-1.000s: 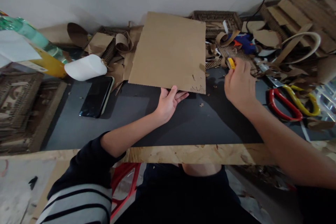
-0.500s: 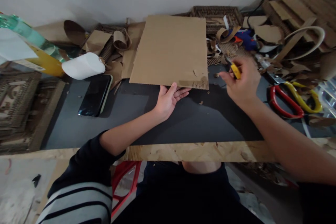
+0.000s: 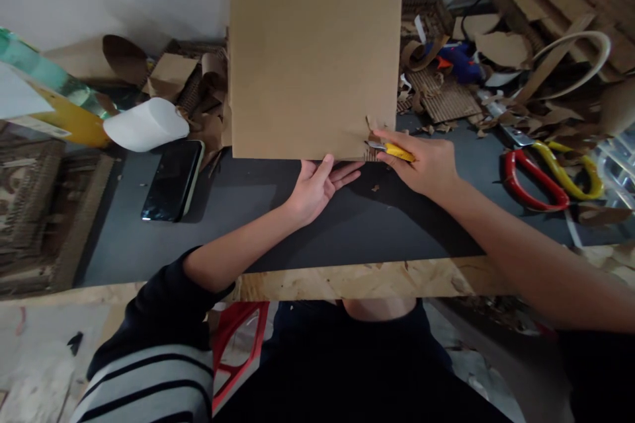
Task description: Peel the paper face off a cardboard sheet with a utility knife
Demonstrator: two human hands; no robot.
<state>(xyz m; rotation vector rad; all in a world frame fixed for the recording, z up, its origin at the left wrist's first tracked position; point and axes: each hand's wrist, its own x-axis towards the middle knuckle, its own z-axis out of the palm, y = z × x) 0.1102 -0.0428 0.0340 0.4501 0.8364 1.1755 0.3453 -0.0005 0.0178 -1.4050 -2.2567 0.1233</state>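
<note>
A large sheet of brown cardboard [image 3: 312,53] is held tilted up over the bench. My left hand [image 3: 320,188] grips its near edge, thumb on top and fingers spread underneath. My right hand [image 3: 426,162] is closed on a yellow utility knife [image 3: 399,153]. The blade lies against the sheet's near right corner, where the top paper is peeled back and ribs of the corrugation show. A small torn flap of paper [image 3: 370,123] stands up there, close to my right fingertips.
Red-and-yellow-handled scissors [image 3: 536,188] lie on the right, near cardboard scraps [image 3: 449,99] and a blue glue gun [image 3: 461,63]. At left are a phone [image 3: 172,180], a white roll [image 3: 146,124], a green bottle [image 3: 54,73] and corrugated trays [image 3: 82,218]. A wooden edge [image 3: 347,281] borders the bench's front.
My right hand has moved left with the knife, from beside the sheet to its near right corner. The cardboard's far edge has risen, so the sheet tilts more steeply.
</note>
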